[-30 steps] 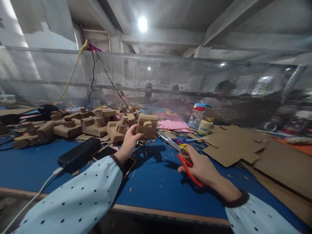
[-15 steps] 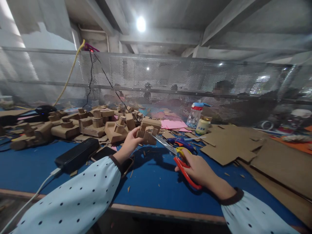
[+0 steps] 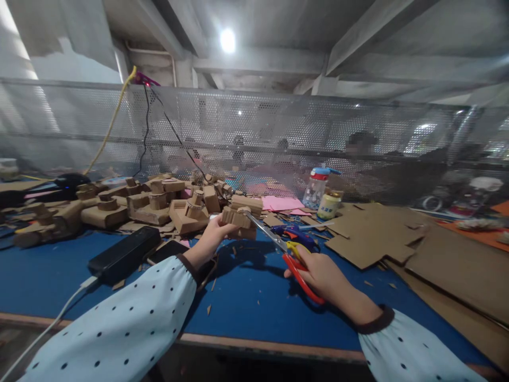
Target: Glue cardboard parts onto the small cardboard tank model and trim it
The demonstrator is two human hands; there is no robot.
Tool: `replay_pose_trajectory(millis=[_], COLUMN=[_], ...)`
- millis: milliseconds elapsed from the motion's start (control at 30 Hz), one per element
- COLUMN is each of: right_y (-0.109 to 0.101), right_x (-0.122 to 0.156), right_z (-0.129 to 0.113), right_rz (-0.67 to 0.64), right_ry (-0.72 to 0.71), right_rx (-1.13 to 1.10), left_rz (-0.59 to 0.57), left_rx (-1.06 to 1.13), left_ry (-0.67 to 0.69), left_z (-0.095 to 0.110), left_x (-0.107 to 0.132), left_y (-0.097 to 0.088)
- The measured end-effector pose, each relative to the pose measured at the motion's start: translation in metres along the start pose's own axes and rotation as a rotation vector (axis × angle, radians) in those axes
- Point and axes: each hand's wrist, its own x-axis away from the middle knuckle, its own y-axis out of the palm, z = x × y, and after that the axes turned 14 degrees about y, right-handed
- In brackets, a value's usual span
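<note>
a person's left hand (image 3: 214, 233) holds a small cardboard model (image 3: 241, 215) up above a blue surface (image 3: 246, 297), fingers pinching its left end from below. the model's long axis runs roughly left to right, level with the heap of similar cardboard models (image 3: 131, 204) behind it. the right hand (image 3: 324, 273) grips red-handled scissors (image 3: 284, 249), fingers curled through the loops; the blades point up and to the left, their tip touching or just meeting the model's right end. whether the blades are parted is hard to tell. so the model sits up and left of the right hand, and directly in the left. flat cardboard sheets (image 3: 382, 233) lie to the right, a black power bank (image 3: 123, 254) to the left, a small bottle (image 3: 316, 188) and jar (image 3: 329, 206) near a perforated screen (image 3: 254, 138). the model's underside and the left palm are hidden.
</note>
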Motion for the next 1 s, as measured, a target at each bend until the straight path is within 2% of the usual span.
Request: replay_pose_trajectory(millis=[167, 300, 433, 567, 633, 767, 1000], right_y=[0.0, -0.001, -0.003, -0.004, -0.005, -0.006, -0.001], right_x=[0.0, -0.002, -0.001, 0.002, 0.003, 0.005, 0.008], right_z=[-0.003, -0.002, 0.0, -0.003, -0.004, -0.005, -0.006], right_rz=[0.018, 0.119, 0.257, 0.32, 0.332, 0.342, 0.329], right_ry=[0.087, 0.152, 0.221, 0.272, 0.251, 0.121, 0.064], right_rx=[-0.181, -0.293, -0.216, -0.018, 0.048, 0.055, 0.105], left_rz=[0.049, -0.002, -0.064, -0.125, -0.056, 0.093, 0.107], left_rx=[0.01, -0.022, -0.083, -0.161, -0.217, -0.263, -0.234], left_ry=[-0.058, -0.119, -0.136, -0.031, 0.017, 0.017, 0.193], left_z=[-0.005, -0.008, -0.007, -0.004, -0.002, -0.001, 0.004], left_x=[-0.004, -0.008, -0.009, -0.011, -0.013, -0.017, -0.022], left_y=[-0.002, -0.007, -0.012, -0.017, -0.019, -0.023, -0.031])
